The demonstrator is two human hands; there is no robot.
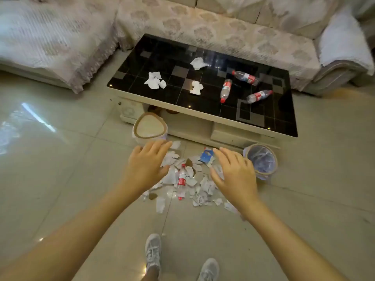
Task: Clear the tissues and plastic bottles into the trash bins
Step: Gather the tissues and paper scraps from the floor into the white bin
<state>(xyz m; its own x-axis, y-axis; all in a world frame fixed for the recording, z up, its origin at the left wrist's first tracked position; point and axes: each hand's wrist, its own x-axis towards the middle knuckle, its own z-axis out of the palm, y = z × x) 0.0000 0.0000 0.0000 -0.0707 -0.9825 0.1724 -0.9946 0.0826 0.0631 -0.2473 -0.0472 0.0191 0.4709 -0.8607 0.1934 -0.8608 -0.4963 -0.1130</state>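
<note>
Three crumpled white tissues (155, 80) lie on the left half of the black glass coffee table (267, 118). Three clear plastic bottles (225, 90) with red labels lie on its right half. Another bottle (181, 181) lies on the floor among several torn paper scraps (205, 185). A beige triangular bin (149, 127) stands at the table's left front, and a round bin with a clear liner (261, 161) stands to the right. My left hand (146, 165) and my right hand (233, 175) hover over the scraps, fingers spread, holding nothing.
A sofa with a patterned cream cover (203, 23) wraps behind and to the left of the table. A torn blue and white pack (207, 156) lies among the scraps. My two grey shoes (153, 252) stand on the glossy tiled floor.
</note>
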